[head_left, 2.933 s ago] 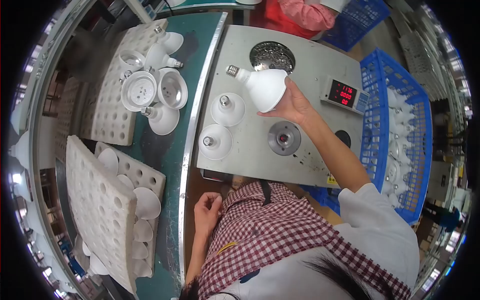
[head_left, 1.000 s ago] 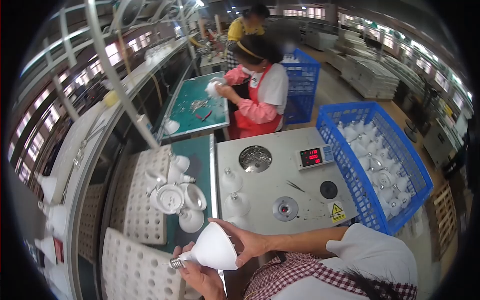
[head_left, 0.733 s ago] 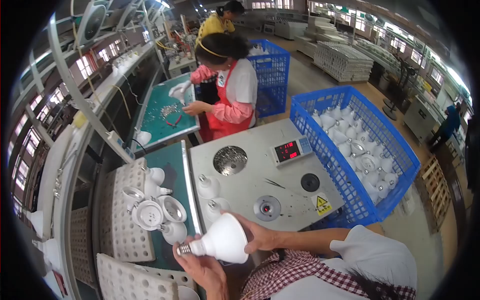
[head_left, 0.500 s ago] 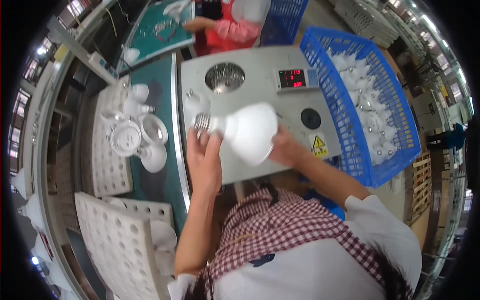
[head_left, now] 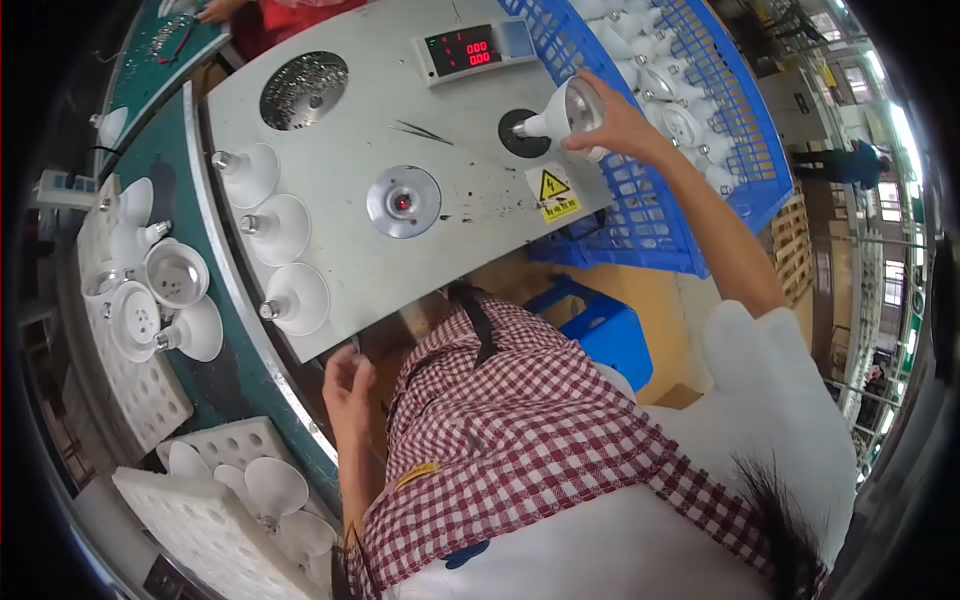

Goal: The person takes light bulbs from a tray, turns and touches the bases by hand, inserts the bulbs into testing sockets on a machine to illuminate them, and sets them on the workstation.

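My right hand (head_left: pixel 628 125) grips a white light bulb (head_left: pixel 562 112) by its wide end. The bulb is tilted on its side, its screw base over the black round socket (head_left: pixel 522 133) on the grey bench top; whether they touch I cannot tell. Low beside the bench's front edge, my left hand (head_left: pixel 350 385) has loosely curled fingers, with nothing visible in them. Along the bench's left side lie three white bulbs (head_left: pixel 276 229). A round metal fixture (head_left: pixel 403 202) with a red centre sits mid-bench, and tweezers (head_left: pixel 423 132) lie behind it.
A digital meter (head_left: pixel 475 50) stands at the back. Small metal parts fill a round recess (head_left: pixel 304 90). To the right is a blue crate (head_left: pixel 655 215) of bulbs; at left, foam trays (head_left: pixel 205 525) and more bulbs (head_left: pixel 180 275). Another person's hand (head_left: pixel 218 10) shows at the far table.
My right hand has carried the bulb right, towards the black socket. My left hand has let go and dropped to the front edge. The meter's top reading now differs, and the view has shifted.
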The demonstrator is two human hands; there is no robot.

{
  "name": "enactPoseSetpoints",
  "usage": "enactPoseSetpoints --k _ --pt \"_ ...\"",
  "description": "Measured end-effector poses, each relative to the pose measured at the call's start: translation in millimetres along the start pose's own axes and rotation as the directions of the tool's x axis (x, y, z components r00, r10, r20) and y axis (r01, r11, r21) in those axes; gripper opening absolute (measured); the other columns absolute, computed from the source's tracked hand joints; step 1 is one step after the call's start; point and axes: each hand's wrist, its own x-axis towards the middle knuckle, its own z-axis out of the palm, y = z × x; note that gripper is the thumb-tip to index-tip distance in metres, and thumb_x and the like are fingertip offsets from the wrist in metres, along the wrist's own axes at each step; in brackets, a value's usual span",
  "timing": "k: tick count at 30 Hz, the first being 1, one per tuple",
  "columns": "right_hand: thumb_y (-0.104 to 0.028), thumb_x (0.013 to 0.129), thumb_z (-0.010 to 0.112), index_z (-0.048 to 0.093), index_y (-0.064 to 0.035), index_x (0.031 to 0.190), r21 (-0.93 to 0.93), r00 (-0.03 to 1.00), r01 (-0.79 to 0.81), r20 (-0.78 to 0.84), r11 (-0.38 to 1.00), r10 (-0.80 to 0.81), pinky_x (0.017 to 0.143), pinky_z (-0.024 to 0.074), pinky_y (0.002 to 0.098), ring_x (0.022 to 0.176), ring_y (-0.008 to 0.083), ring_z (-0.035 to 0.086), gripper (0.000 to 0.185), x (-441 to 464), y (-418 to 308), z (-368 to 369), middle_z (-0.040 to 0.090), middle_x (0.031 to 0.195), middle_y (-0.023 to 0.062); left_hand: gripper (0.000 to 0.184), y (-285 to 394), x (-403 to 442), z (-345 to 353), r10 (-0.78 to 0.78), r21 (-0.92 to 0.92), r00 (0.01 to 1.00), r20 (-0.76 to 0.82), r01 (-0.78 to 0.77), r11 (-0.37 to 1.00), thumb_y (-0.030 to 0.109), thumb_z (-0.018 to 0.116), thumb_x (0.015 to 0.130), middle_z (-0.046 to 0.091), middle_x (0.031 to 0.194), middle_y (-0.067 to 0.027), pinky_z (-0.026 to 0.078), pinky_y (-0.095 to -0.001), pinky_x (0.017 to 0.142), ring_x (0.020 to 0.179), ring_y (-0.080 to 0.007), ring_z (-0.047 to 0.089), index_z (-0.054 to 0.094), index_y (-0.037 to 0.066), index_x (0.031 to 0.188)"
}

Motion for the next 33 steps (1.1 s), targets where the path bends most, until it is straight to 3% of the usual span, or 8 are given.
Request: enactPoseSetpoints --k 3,10,18,19,20,29,31,33 --pt "-0.037 0.047 0.076 0.024 -0.0047 0.130 -0.190 0.986 -0.154 0.029 0.970 0.163 0.096 0.0312 0.0372 0.112 0.0341 0.040 0.103 16.0 26.3 12.0 0.041 0.121 0.0211 0.029 -37.8 -3.3 -0.6 -0.082 0.060 0.996 0.038 0.080 0.995 0.007 0.056 0.079 0.051 0.080 -0.0014 0.039 -0.0194 0.061 0.070 -0.0077 0.048 0.048 0.000 0.106" --pt "-0.039 0.045 0.076 0.019 -0.0142 0.133 -0.280 0.968 -0.131 0.169 0.951 0.183 0.093 0.0334 0.0447 0.111 0.0437 0.037 0.107 49.3 31.3 38.9 0.030 0.123 0.0305 0.025 -46.0 -2.5 10.6 -0.120 0.045 0.991 0.066 0.118 0.992 0.009 0.054 0.081 0.052 0.080 -0.0008 0.040 -0.0198 0.062 0.070 -0.0071 0.049 0.049 0.001 0.104" --pt "-0.027 0.052 0.076 0.023 -0.0174 0.132 -0.465 0.962 -0.049 0.215 0.884 0.166 0.094 0.0350 0.0408 0.116 0.0373 0.035 0.097 60.8 14.4 56.2 0.027 0.131 0.0225 0.024 -48.1 -12.9 19.4 -0.160 0.050 0.987 -0.013 0.160 0.986 0.008 0.055 0.081 0.053 0.078 -0.0021 0.039 -0.0189 0.063 0.069 -0.0074 0.049 0.050 -0.001 0.103" --pt "-0.047 0.050 0.073 0.018 -0.0167 0.133 -0.548 0.966 0.022 0.226 0.836 0.123 0.095 0.0321 0.0397 0.113 0.0338 0.040 0.104 62.3 22.5 57.2 0.035 0.123 0.0284 0.024 -50.6 -11.2 19.7 -0.160 0.045 0.987 -0.019 0.160 0.986 0.008 0.055 0.081 0.053 0.078 -0.0021 0.039 -0.0189 0.063 0.069 -0.0074 0.049 0.050 -0.001 0.103" --pt "-0.046 0.050 0.073 0.019 -0.0160 0.133 -0.569 0.967 0.041 0.229 0.821 0.110 0.094 0.0324 0.0396 0.113 0.0345 0.040 0.104 64.5 25.4 57.5 0.035 0.122 0.0283 0.024 -55.1 -9.5 20.8 -0.148 0.011 0.989 0.001 0.148 0.989 0.007 0.055 0.081 0.053 0.078 -0.0022 0.039 -0.0188 0.062 0.069 -0.0072 0.049 0.050 -0.001 0.103" --pt "-0.040 0.047 0.075 0.023 -0.0096 0.131 -0.440 0.948 0.077 0.309 0.895 0.070 0.093 0.0345 0.0385 0.110 0.0393 0.039 0.104 69.2 -14.1 29.7 0.038 0.117 0.0280 0.023 -49.6 -15.5 19.1 -0.106 -0.005 0.994 -0.029 0.106 0.994 0.010 0.055 0.081 0.055 0.080 -0.0037 0.042 -0.0213 0.065 0.072 -0.0086 0.051 0.052 -0.001 0.101" --pt "-0.037 0.046 0.077 0.022 -0.0092 0.131 -0.248 0.920 0.335 0.295 0.909 -0.258 0.093 0.0348 0.0393 0.113 0.0395 0.037 0.106 61.3 -45.7 35.9 0.035 0.119 0.0294 0.023 -61.3 -18.2 17.2 -0.110 -0.054 0.993 -0.048 0.108 0.993 0.010 0.055 0.081 0.055 0.080 -0.0038 0.042 -0.0212 0.066 0.073 -0.0087 0.051 0.052 -0.001 0.101" --pt "-0.036 0.046 0.078 0.022 -0.0105 0.131 -0.167 0.882 0.413 0.317 0.895 -0.348 0.093 0.0345 0.0404 0.114 0.0404 0.035 0.105 55.5 -78.2 64.5 0.033 0.121 0.0299 0.023 -70.9 -18.1 14.9 -0.103 -0.107 0.992 -0.070 0.095 0.990 0.010 0.054 0.081 0.055 0.081 -0.0040 0.042 -0.0211 0.067 0.074 -0.0089 0.051 0.052 -0.001 0.101"
